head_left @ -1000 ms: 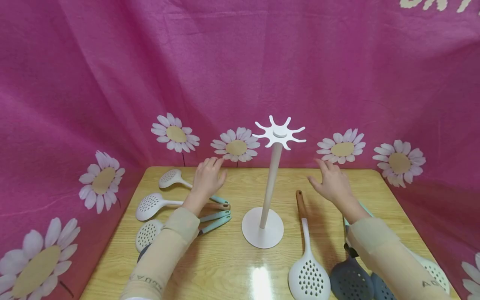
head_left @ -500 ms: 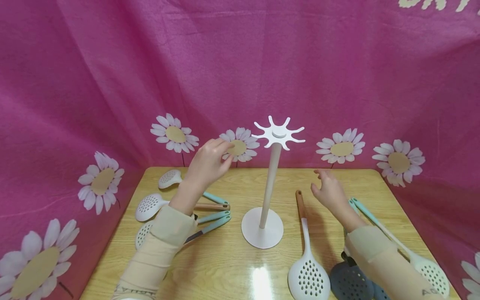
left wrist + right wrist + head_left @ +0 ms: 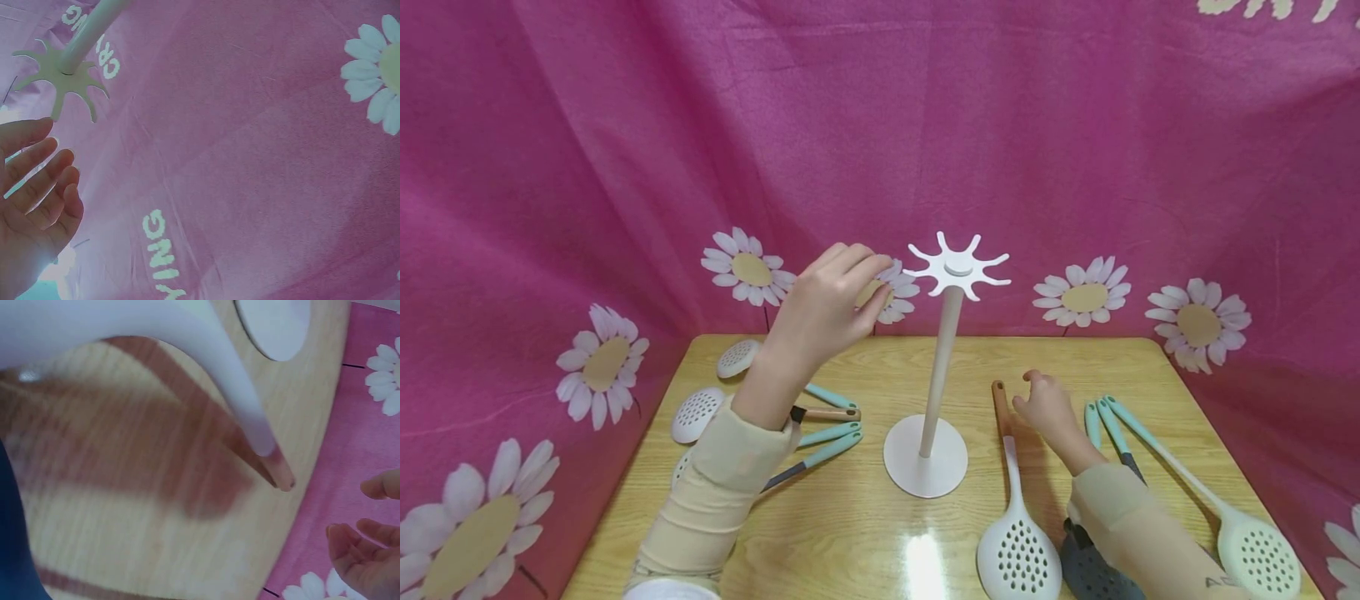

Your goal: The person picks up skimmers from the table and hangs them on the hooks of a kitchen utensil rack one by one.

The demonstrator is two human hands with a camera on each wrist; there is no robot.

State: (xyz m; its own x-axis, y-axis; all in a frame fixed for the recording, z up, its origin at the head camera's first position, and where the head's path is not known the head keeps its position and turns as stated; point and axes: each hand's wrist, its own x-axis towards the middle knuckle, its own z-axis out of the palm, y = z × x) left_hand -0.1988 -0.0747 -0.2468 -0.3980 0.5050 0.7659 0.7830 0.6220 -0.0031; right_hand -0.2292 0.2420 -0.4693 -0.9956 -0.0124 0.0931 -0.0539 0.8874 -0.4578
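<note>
My left hand (image 3: 831, 304) is raised just left of the hook ring of a white utensil stand (image 3: 942, 375). In the left wrist view the fingers (image 3: 53, 175) are loosely bent and hold nothing, close to the stand's prongs (image 3: 62, 81). Lower on the right, my right hand (image 3: 1051, 412) hovers beside the wooden handle (image 3: 1002, 408) of a white slotted skimmer (image 3: 1018, 554). Its fingers are relaxed and apart, as the right wrist view shows for the hand (image 3: 372, 550). Nothing is in it, and the handle (image 3: 279, 472) stays untouched.
Several skimmers lie at the left, among them a white one (image 3: 697, 414), with handles such as a mint one (image 3: 835, 448) pointing to the stand. On the right are a dark skimmer (image 3: 1093, 571) and a pale green one (image 3: 1258, 554). A pink curtain (image 3: 880, 125) surrounds the wooden table (image 3: 842, 533).
My left hand has risen and moved right toward the stand's hooks. My right hand has come down and nearer, toward the wooden handle, uncovering mint handles on the right. The utensils have not moved.
</note>
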